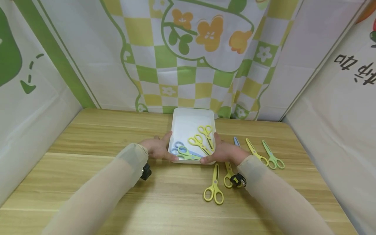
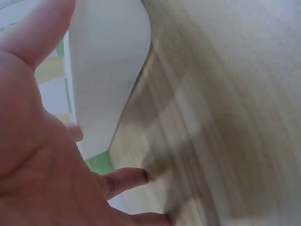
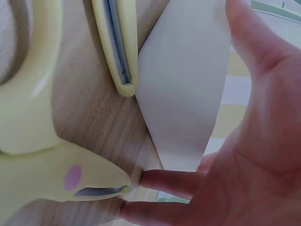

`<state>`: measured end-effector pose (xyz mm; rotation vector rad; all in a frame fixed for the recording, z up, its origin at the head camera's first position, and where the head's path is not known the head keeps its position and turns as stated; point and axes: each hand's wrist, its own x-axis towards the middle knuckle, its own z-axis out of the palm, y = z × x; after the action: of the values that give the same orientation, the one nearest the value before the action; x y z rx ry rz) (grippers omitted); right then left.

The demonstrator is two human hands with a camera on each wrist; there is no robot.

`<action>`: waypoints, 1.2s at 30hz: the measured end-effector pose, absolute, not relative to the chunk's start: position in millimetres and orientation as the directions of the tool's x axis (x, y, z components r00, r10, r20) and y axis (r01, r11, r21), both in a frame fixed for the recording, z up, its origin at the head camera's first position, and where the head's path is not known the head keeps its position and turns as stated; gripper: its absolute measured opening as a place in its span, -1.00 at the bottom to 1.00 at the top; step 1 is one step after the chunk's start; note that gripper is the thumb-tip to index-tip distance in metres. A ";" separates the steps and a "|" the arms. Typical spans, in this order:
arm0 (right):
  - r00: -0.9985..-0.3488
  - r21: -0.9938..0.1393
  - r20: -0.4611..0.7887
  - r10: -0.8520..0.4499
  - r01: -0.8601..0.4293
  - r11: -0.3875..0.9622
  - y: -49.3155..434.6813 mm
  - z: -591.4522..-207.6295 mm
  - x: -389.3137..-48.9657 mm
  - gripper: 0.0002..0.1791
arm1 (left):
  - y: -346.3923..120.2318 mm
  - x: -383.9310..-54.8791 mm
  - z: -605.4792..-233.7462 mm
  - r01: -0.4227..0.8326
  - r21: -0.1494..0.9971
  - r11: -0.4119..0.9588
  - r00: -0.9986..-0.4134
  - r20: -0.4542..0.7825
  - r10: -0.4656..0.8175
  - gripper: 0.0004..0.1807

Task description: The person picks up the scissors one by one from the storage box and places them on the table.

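A white rectangular tray (image 1: pixel 188 120) sits on the table between the two hands. My left hand (image 1: pixel 158 148) rests against its left side, thumb at the near left corner, other fingers spread straight. On the opposite side my right hand (image 1: pixel 224 151) touches the tray likewise, thumb at the near right corner. Inside lie two yellow pairs of scissors (image 1: pixel 200 143), a green pair (image 1: pixel 188 155) and a blue pair (image 1: pixel 177 146). In the left wrist view, the tray's wall (image 2: pixel 108 61) stands beside the thumb. Straight fingers also show past the wall (image 3: pixel 188 80) in the right wrist view.
Yellow scissors (image 1: pixel 215 187) lie in front of the tray. Another yellow pair (image 1: pixel 228 176) is partly hidden by the right wrist. Farther right lie blue scissors (image 1: pixel 236 141), yellow scissors (image 1: pixel 255 151) and green scissors (image 1: pixel 273 158). A patterned curtain (image 1: pixel 194 75) hangs behind the wooden table (image 1: pixel 102 137).
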<state>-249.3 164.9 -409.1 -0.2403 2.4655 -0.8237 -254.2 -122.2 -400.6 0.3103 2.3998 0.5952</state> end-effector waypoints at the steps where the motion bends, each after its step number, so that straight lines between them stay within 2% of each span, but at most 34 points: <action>1: -0.848 -0.603 -0.423 -0.321 -0.001 0.798 165.2 -409.2 -249.3 0.61 | -122.0 -254.1 -400.0 0.069 0.491 0.868 -0.769 -0.529 0.360 0.37; 6: -0.852 -0.608 -0.413 -0.320 -0.004 0.794 165.8 -410.1 -249.4 0.64 | -118.9 -249.4 -394.0 0.093 0.458 0.884 -0.795 -0.500 0.343 0.35; 11: -0.854 -0.640 -0.396 -0.338 -0.007 0.768 165.0 -412.0 -249.8 0.62 | -105.7 -243.0 -378.8 0.260 0.273 0.926 -0.852 -0.386 0.353 0.23; 13: -0.852 -0.660 -0.393 -0.344 0.001 0.751 164.6 -412.1 -249.9 0.61 | -96.2 -243.2 -372.7 0.375 0.201 0.905 -0.839 -0.341 0.424 0.14; 18: -0.849 -0.646 -0.408 -0.334 0.010 0.763 164.8 -410.4 -250.5 0.60 | -69.4 -247.7 -367.5 0.589 0.117 0.799 -0.736 -0.331 0.591 0.00; 23: -0.843 -0.626 -0.425 -0.329 0.011 0.780 166.5 -409.2 -251.1 0.59 | -50.7 -250.6 -371.5 0.601 0.053 0.798 -0.711 -0.420 0.564 -0.04; 27: -0.841 -0.630 -0.431 -0.326 0.022 0.777 167.7 -408.6 -250.9 0.60 | -43.8 -253.3 -375.0 0.563 0.058 0.825 -0.709 -0.479 0.517 -0.06; 36: -0.846 -0.634 -0.420 -0.330 0.013 0.773 165.6 -410.2 -250.1 0.60 | -40.4 -256.3 -376.1 0.535 0.004 0.845 -0.740 -0.481 0.470 -0.27</action>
<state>-250.1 165.6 -410.2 -0.2370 2.4439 -0.8795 -256.3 -40.4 -376.1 0.7398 2.5476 -0.1845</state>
